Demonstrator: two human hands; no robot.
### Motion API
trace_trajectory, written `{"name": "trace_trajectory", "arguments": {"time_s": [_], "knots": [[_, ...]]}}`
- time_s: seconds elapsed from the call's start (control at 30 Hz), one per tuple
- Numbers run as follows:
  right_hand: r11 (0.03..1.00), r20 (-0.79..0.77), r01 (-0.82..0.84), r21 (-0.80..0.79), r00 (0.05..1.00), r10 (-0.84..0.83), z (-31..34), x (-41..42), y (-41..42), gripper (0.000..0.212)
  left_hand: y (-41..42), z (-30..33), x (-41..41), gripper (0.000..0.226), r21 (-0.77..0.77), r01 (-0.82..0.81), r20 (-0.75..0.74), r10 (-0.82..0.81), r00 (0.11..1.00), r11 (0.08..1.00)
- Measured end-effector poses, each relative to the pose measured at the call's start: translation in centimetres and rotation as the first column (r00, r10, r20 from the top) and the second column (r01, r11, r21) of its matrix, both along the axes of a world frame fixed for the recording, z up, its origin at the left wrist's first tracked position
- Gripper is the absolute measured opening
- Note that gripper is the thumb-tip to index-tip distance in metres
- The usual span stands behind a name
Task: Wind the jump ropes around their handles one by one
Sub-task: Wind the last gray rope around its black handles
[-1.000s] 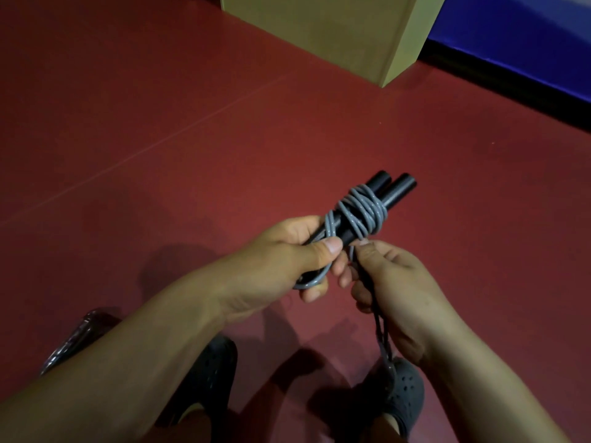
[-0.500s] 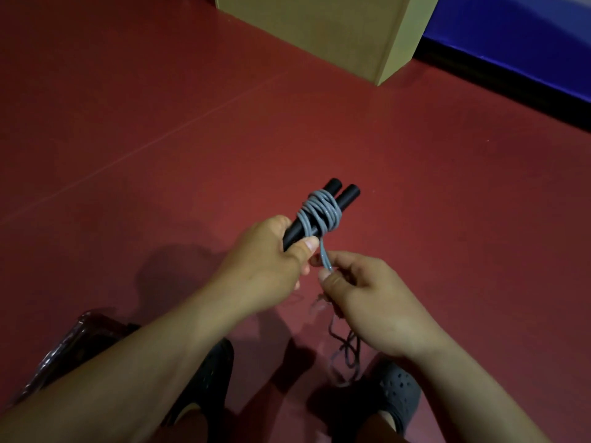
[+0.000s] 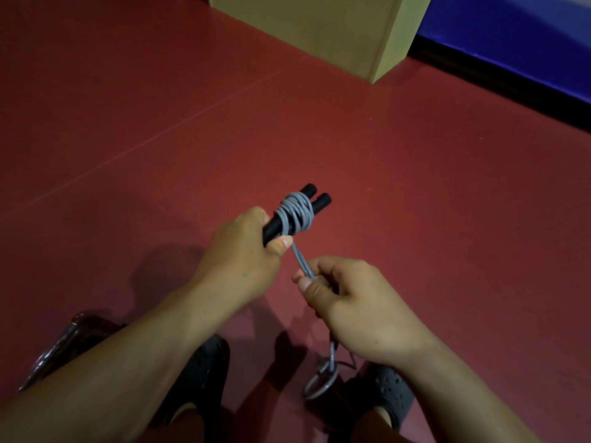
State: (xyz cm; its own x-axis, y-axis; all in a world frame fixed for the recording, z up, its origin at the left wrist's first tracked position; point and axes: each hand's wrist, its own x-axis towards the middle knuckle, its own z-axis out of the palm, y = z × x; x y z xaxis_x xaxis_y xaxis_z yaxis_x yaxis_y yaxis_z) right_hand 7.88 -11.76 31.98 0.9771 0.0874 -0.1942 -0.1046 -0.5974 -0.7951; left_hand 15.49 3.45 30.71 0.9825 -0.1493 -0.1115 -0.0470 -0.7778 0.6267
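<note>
Two black jump rope handles lie side by side, pointing up and to the right, with my left hand closed around their lower ends. Several turns of grey rope are wound around the handles near their upper ends. From the coil a doubled strand runs down to my right hand, which pinches it between thumb and fingers. The slack rope hangs below that hand and loops on the floor by my right shoe.
A red floor spreads all around. A tan box stands at the top, with a blue mat to its right. My dark shoes are at the bottom. A clear plastic bag lies at the lower left.
My right hand has slid down and away from the handles along the rope, pulling the strand taut. The handles have shifted slightly away from me in my left hand.
</note>
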Motion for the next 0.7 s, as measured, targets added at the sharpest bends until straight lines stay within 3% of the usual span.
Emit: {"name": "trace_trajectory", "arguments": {"time_s": [0.17,0.37,0.5,0.7], "knots": [[1.000,0.059,0.028,-0.006,0.998,-0.028,0.6,-0.2,-0.5,0.031,0.7,-0.5,0.6,0.025,0.069,-0.031,0.008,0.030,1.000,0.997],[0.998,0.205,0.043,-0.050,0.978,-0.032,0.0,-0.3,-1.5,0.017,0.3,-0.7,-0.1,0.027,0.135,0.204,-0.069,-0.196,0.978,0.970],[0.973,0.294,-0.015,-0.229,0.952,0.084,-0.1,-0.2,-2.7,0.018,0.3,-0.6,-0.2,0.032,0.140,0.399,-0.148,-0.379,0.913,0.906],[0.930,0.319,0.080,-0.358,0.947,0.042,-0.1,0.1,-4.2,0.020,0.5,-0.3,-0.5,0.011,-0.051,0.553,-0.332,-0.536,0.776,0.832]]}}
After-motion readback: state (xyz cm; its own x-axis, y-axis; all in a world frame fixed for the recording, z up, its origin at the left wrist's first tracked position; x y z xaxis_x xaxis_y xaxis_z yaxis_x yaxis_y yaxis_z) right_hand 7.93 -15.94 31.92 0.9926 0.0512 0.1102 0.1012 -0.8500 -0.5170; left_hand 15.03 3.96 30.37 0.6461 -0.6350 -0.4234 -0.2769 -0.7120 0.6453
